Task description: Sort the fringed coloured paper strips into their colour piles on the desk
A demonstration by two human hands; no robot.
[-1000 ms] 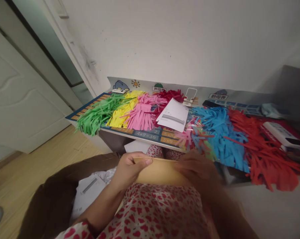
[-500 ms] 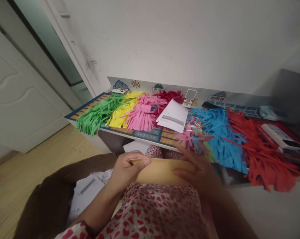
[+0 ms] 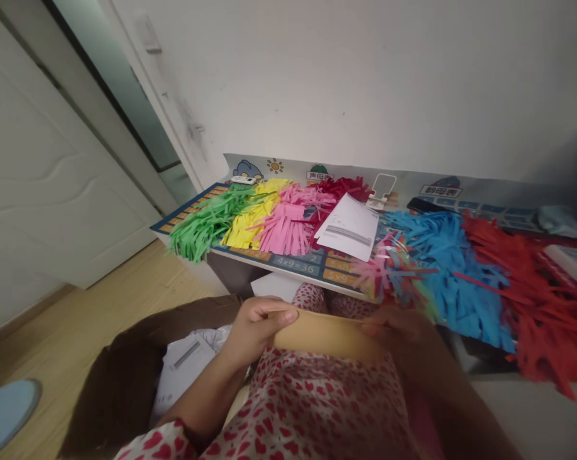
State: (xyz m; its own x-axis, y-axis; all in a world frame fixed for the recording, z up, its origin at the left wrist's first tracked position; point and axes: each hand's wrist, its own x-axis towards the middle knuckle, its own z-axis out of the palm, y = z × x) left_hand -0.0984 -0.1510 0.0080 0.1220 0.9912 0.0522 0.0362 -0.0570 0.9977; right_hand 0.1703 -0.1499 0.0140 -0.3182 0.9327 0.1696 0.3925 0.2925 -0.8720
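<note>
Over my lap I hold a folded strip of tan-yellow paper [image 3: 324, 333], stretched level between both hands. My left hand [image 3: 257, 329] pinches its left end, thumb on top. At the other end my right hand [image 3: 403, 338] is closed on the paper, dark and a little blurred. Just beyond, on the table, lie fringed paper tassels: green [image 3: 206, 220], yellow [image 3: 252, 220], pink [image 3: 288, 230], dark red [image 3: 348, 187], blue [image 3: 461, 271] and red [image 3: 537, 306]. Among them rests a white printed packet [image 3: 348, 227], with a mixed-colour tassel [image 3: 388, 262] beside it.
The table wears a printed mat [image 3: 295, 267] with sums on it. To my left stands an open cardboard box [image 3: 110, 377] holding white packets [image 3: 185, 364]. A phone stand [image 3: 383, 190] is near the wall. A pale blue round object [image 3: 10, 409] lies on the floor.
My right hand's fingers, spread over the paper before, have closed on its right end. The view has swung left, so the table sits further right.
</note>
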